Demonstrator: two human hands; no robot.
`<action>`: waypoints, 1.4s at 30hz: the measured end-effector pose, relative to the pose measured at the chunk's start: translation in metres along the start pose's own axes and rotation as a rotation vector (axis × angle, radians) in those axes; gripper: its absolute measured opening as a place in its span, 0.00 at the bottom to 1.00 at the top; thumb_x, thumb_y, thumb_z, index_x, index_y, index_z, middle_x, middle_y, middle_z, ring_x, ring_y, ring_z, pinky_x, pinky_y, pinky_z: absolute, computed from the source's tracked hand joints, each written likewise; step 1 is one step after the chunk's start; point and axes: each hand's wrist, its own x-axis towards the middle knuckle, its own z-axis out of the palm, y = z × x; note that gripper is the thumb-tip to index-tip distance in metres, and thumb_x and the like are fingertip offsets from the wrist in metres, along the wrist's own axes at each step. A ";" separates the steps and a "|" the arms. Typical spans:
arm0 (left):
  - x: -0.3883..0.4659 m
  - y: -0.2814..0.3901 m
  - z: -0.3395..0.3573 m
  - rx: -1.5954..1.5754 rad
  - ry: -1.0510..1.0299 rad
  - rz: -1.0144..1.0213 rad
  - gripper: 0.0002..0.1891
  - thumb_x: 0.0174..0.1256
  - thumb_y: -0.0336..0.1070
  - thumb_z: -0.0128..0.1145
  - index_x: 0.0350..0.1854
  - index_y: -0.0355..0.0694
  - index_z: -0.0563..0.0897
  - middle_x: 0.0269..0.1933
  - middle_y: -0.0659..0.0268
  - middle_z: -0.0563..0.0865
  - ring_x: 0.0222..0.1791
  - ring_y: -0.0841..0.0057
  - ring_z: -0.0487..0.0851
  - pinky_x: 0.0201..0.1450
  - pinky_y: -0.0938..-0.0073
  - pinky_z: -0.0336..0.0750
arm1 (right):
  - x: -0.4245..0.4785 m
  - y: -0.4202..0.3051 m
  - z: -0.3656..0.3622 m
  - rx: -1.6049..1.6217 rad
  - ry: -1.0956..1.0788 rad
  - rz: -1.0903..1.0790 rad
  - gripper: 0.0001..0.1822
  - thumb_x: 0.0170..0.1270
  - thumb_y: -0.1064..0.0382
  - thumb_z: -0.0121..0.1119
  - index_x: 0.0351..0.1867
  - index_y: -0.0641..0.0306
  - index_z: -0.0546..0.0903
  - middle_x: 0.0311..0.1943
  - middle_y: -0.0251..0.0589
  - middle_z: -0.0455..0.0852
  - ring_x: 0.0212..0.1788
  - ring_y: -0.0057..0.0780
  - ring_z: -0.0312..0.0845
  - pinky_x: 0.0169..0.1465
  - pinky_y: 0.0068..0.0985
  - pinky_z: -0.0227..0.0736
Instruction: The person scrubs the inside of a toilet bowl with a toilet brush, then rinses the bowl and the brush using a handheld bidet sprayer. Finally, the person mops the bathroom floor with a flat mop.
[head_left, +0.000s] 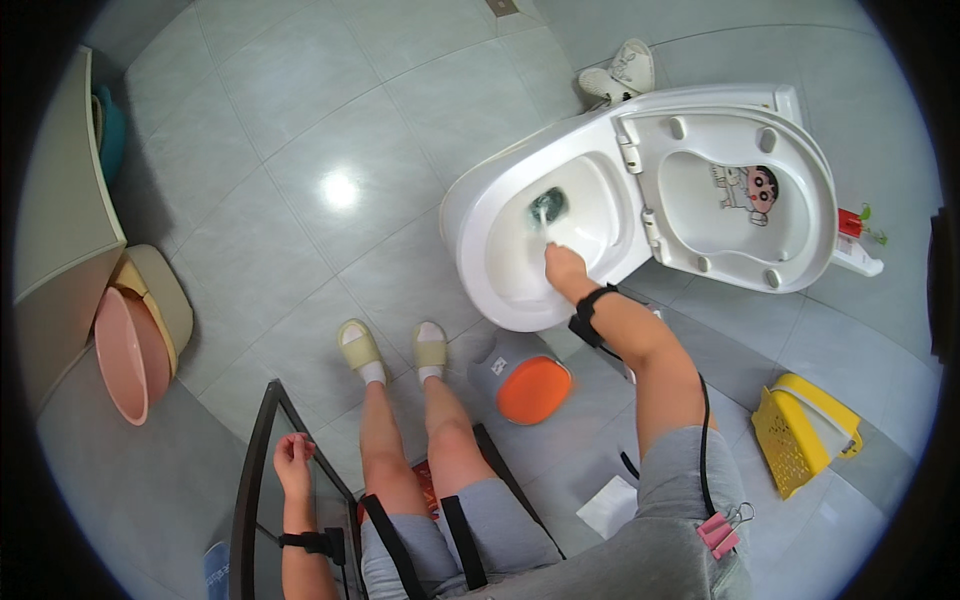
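Observation:
My right hand (565, 268) is closed around the white handle of a toilet brush (544, 218), whose dark head is down in the drain of the white toilet bowl (510, 247). Seat and lid (814, 202) stand raised, with a cartoon sticker on the lid. Near the dark-framed glass panel (251, 465), my left hand (294, 450) has its fingers curled; nothing shows in it. Black straps circle both of my wrists.
A grey bin with an orange lid (534, 390) stands beside my slippers (358, 343). White shoes (630, 69) lie behind the toilet. A yellow basket (802, 435) is at right, white paper (609, 506) below. Pink basins (124, 352) lean by the cabinet at left.

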 end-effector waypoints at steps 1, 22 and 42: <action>0.002 0.002 0.005 0.009 -0.022 -0.008 0.08 0.64 0.35 0.50 0.33 0.35 0.75 0.25 0.68 0.79 0.24 0.84 0.76 0.28 0.86 0.69 | -0.018 -0.004 -0.012 -0.064 -0.050 -0.004 0.13 0.58 0.69 0.41 0.38 0.73 0.76 0.30 0.53 0.82 0.33 0.44 0.80 0.36 0.36 0.75; 0.015 0.028 0.001 0.117 0.047 0.014 0.08 0.64 0.35 0.49 0.32 0.34 0.75 0.24 0.68 0.78 0.24 0.84 0.75 0.29 0.85 0.69 | 0.094 0.030 0.057 0.849 0.150 0.546 0.10 0.56 0.66 0.48 0.22 0.70 0.76 0.14 0.49 0.76 0.14 0.40 0.74 0.15 0.36 0.65; 0.025 0.033 0.001 0.138 -0.079 0.081 0.09 0.64 0.37 0.49 0.33 0.35 0.75 0.23 0.68 0.78 0.22 0.83 0.76 0.26 0.85 0.69 | 0.015 0.045 -0.034 1.669 0.223 0.671 0.05 0.57 0.67 0.50 0.31 0.69 0.73 0.13 0.38 0.70 0.09 0.19 0.57 0.09 0.17 0.47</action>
